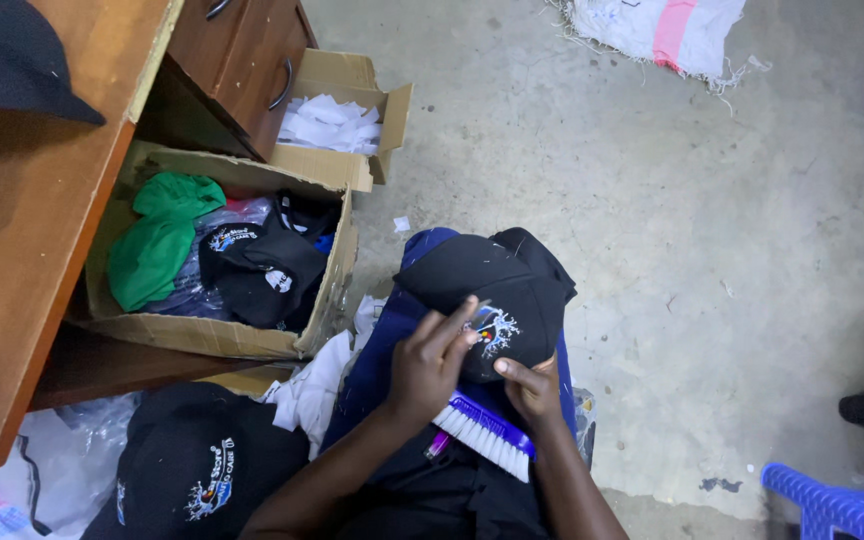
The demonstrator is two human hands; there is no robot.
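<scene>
Cap (497, 290) lying on lap; left hand (430, 362) pinching a thin tool at the embroidered emblem (492, 332), apparently picking threads; right hand (534, 388) clamping brim edge above purple brush (487, 432); next, likely brushing, needing a freed hand.

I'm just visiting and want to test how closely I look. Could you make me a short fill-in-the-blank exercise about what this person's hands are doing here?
1. Both hands rest on a ____ cap with white embroidery.
2. Under the left hand and right hand lies a purple ____ with white bristles.
3. The cardboard box of caps also holds a ____ garment.

Missing words: black; brush; green
</scene>
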